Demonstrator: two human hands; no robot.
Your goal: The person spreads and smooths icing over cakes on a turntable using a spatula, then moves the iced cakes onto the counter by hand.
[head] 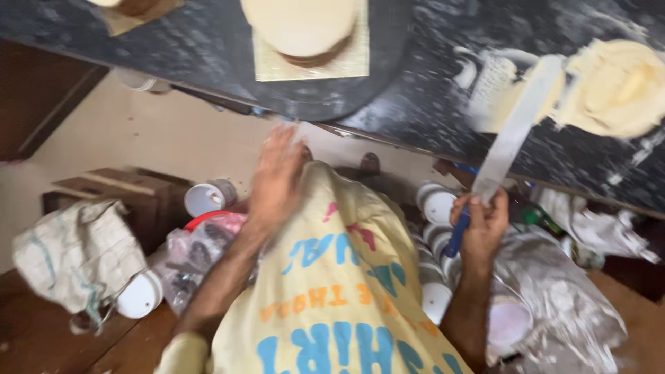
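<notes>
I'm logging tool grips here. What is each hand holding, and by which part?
The right hand grips a long spatula by its blue handle, blade reaching to the cream on the counter. The left hand is blurred at the counter edge and seems to hold nothing.

soft, even daylight, moderately bright, no hard shadows anywhere. heavy motion blur throughout, strongest on the left hand (277, 181), smeared at the fingertips against the dark counter edge (208, 62). slightly sharper at the right hand (483, 225), yet the long blade (516, 131) above it streaked and pale. cream mound (613, 86) up and right of that hand washed out, near overexposed. dull sheen on the counter between the hands. dimmer, murkier below and left of the left hand, around the sack (73, 253). edges soft, unfocused.
</notes>
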